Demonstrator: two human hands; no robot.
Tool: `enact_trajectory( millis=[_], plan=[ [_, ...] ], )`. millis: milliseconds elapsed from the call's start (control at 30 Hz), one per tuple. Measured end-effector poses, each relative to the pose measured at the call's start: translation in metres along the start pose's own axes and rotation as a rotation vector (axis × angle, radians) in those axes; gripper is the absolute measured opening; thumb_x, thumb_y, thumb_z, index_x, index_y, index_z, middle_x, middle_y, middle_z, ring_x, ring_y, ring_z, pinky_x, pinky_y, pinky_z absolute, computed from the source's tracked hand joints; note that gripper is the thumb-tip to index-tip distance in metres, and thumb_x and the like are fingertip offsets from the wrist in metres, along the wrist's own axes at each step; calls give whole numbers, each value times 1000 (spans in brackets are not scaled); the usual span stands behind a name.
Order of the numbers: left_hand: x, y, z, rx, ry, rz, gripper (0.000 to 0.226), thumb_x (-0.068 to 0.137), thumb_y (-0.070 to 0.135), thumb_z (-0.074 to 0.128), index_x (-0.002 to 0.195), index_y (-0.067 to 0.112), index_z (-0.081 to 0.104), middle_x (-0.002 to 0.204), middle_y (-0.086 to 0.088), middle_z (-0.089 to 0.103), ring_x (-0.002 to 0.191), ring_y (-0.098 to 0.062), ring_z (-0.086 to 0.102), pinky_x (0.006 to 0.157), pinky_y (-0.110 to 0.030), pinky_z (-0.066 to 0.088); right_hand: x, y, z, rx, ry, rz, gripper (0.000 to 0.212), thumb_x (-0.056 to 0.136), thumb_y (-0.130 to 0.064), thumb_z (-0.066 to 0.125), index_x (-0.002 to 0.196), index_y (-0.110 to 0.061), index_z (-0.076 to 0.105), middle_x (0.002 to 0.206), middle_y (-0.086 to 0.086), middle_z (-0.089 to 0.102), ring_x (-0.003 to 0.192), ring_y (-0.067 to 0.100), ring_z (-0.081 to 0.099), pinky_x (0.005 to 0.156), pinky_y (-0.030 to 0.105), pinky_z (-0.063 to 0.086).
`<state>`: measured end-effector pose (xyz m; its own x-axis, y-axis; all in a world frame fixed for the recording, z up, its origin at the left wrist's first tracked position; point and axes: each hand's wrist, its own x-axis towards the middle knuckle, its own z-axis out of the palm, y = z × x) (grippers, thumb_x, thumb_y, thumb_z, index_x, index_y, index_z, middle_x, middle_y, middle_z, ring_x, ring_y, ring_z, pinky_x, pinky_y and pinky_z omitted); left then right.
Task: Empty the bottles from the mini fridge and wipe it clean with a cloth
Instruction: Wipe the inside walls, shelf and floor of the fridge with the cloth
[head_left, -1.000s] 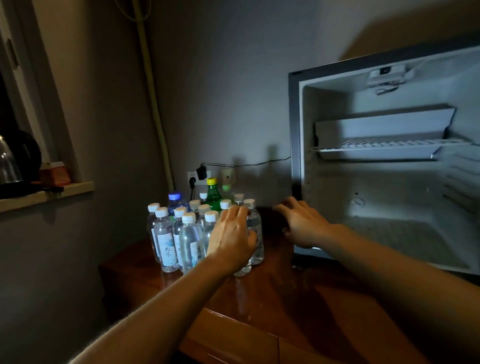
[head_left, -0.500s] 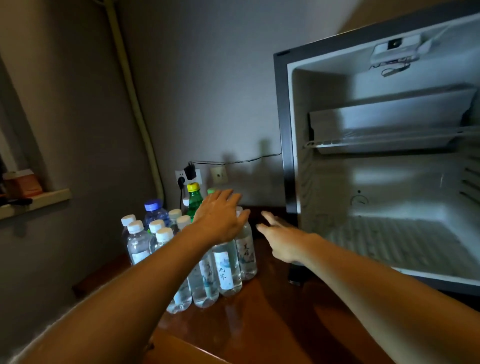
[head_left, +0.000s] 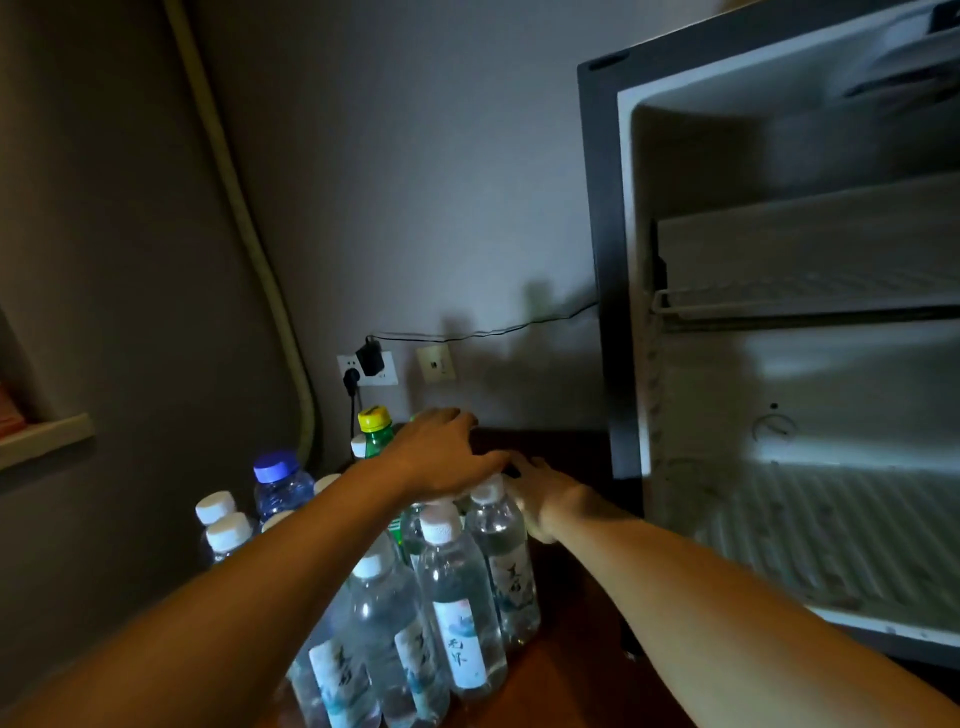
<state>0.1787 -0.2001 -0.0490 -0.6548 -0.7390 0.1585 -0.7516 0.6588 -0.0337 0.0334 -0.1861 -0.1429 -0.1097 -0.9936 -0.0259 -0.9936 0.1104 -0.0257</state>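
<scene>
The bottles (head_left: 447, 587) stand packed together on the dark wooden table (head_left: 571, 680), to the left of the mini fridge (head_left: 779, 364), whose door is out of view and whose white inside shows only a wire shelf (head_left: 810, 301) and a ribbed floor, with no bottle to be seen in it. Most are clear water bottles with white caps; a green bottle (head_left: 375, 439) with a yellow cap and a bottle with a blue cap (head_left: 276, 480) stand toward the back of the group.

The left hand (head_left: 441, 457) lies palm down over the caps at the far side of the cluster, fingers stretched and relaxed, gripping nothing. The right hand (head_left: 545, 493) reaches in just beside the right edge of the cluster, partly hidden behind a bottle; whether its fingers are spread or curled on anything I cannot tell. It seems both hands are steadying or nudging the group.

No cloth is in sight, so the wiping looks not yet begun, while the emptying looks done or nearly so.

The bottles appear full, so each should feel fairly heavy for its size, with thin walls that give a little under a squeeze and may be slick if cold and damp. They are tall and narrow and stand touching, so a push near the caps could tip several at once. The safer hold is round the body at the label, or low on the group when sliding it.
</scene>
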Motion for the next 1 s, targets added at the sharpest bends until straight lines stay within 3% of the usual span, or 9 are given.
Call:
enact_trajectory(
  millis=[100,300,533,633,733,900,1000],
  plan=[
    [5,-4,5,32,12,25,79,82,74,33,136,19,46,138,-7,48,126,-27,40,104,-45,38,10,2,4,-4,-80,-20,82,94,-12,53,156,-28,0,163,4,-5,149,33,4,119,49,17],
    [5,-5,13,84,30,17,74,91,68,31,144,18,38,155,-6,30,147,-30,14,118,-47,18,17,-4,20,83,-86,7,79,98,-29,53,155,-22,-1,163,6,8,148,31,13,118,44,19],
    [4,-4,12,53,43,21,75,88,70,30,141,18,43,152,-7,36,146,-30,16,117,-47,21,12,-9,4,66,-12,6,45,104,-35,35,143,-14,43,148,10,43,136,29,42,109,38,35],
    [3,-5,11,33,42,19,85,79,75,23,140,19,44,149,-6,41,143,-30,22,115,-47,26,11,-10,1,101,31,59,44,100,-35,43,140,-16,45,140,10,50,128,31,49,103,40,42],
    [-1,-4,8,37,29,17,80,85,73,26,139,18,45,148,-7,42,142,-31,25,113,-47,28,13,-10,-2,150,83,118,47,94,-28,57,138,-17,44,137,11,50,122,33,53,98,41,46],
    [-7,-2,1,24,32,-17,73,84,71,28,127,17,53,133,-7,53,123,-26,43,101,-43,40,10,-16,-36,685,296,252,48,97,-19,50,140,-5,34,136,21,50,124,36,50,100,38,43],
    [-14,2,-3,1,36,-28,61,91,64,33,122,16,56,127,-8,56,115,-24,48,97,-41,43,7,-20,-59,954,418,286,47,98,-6,44,143,-2,32,137,22,49,123,33,52,90,28,40]
  ],
)
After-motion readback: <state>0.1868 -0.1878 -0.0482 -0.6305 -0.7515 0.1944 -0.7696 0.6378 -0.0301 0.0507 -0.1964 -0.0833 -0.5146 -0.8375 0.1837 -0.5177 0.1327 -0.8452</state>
